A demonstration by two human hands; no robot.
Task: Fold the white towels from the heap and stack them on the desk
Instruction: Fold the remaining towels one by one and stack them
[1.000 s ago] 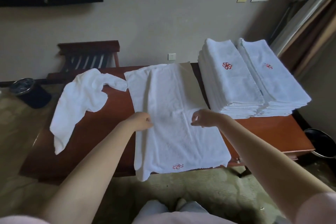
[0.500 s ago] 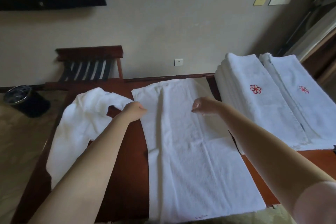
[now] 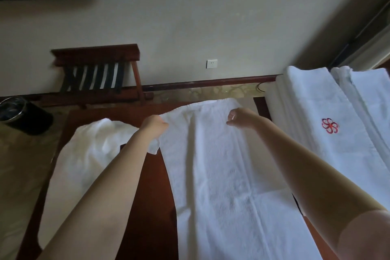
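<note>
Head view: the left grip (image 3: 155,125) has moved up the towel (image 3: 221,175), which lies flat on the bench (image 3: 156,196), and pinches its far-left corner. The right grip (image 3: 240,117) has reached the far-right edge, fingers curled, hold unclear. A lengthwise fold looks next.

Bare arms all the way to left hand (image 3: 154,125) and right hand (image 3: 242,117), pale pinkish short sleeve (image 3: 368,238) on the right one.
</note>
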